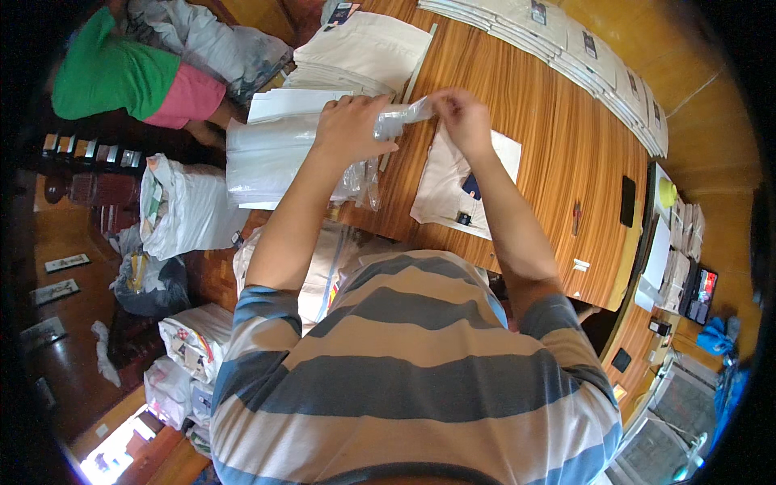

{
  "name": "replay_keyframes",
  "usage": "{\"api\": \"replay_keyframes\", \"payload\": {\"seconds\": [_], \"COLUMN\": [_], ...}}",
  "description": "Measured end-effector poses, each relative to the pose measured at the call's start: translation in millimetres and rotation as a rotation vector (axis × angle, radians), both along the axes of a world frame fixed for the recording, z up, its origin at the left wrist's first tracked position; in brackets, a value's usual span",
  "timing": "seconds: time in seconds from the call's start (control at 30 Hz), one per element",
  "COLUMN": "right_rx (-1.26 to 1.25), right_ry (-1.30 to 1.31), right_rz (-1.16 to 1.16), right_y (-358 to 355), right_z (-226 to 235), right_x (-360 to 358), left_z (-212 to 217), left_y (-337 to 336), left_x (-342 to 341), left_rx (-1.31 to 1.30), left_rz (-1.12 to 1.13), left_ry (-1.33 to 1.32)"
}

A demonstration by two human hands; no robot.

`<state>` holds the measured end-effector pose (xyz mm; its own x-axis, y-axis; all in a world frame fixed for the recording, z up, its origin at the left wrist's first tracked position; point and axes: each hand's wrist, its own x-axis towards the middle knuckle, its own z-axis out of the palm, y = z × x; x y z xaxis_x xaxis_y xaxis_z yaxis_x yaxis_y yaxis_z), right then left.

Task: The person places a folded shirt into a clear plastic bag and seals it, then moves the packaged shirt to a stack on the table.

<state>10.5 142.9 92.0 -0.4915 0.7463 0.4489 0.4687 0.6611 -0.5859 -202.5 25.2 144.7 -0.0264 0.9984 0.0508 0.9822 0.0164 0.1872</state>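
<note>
My left hand (pixel 352 128) lies over a pile of clear plastic bags (pixel 271 166), its fingers stretched out and thumb apart. My right hand (pixel 465 121) pinches the end of one clear plastic bag (pixel 406 115), which is drawn out toward the right from under the left hand. Just below the right hand, a pale pink folded garment (pixel 440 187) rests on the wooden table (pixel 533 105). It carries a dark tag and a small dark label, and a white sheet (pixel 508 153) shows at its right edge. My right forearm partly covers the garment.
Pale folded garments (pixel 364 48) are stacked behind the bags. Packed garments (pixel 558 36) line the table's far edge. A red-handled tool (pixel 575 218) and a black phone (pixel 628 202) lie at right. A person in green (pixel 121 73) is at far left, near white sacks (pixel 190 206).
</note>
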Motion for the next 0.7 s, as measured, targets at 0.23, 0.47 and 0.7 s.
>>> {"api": "replay_keyframes", "payload": {"seconds": [0.23,0.47,0.7], "right_rx": [-1.044,-0.928,-0.739], "right_ry": [0.744,0.728,0.282], "right_rz": [0.027,0.088,0.363], "right_y": [-25.8,-71.1,-38.4], "right_z": [-59.0,-54.1,-41.1], "right_x": [-29.3,-94.4,-100.7], "left_z": [2.5,-18.6,-34.3], "left_y": [-16.6,-78.6,-55.9], "left_x": [-41.0,-131.1,-113.7], "left_rx": [0.061,0.126,0.317], "left_rz": [0.091,0.523,0.18], "left_ry": [-0.062,-0.064,-0.129]}}
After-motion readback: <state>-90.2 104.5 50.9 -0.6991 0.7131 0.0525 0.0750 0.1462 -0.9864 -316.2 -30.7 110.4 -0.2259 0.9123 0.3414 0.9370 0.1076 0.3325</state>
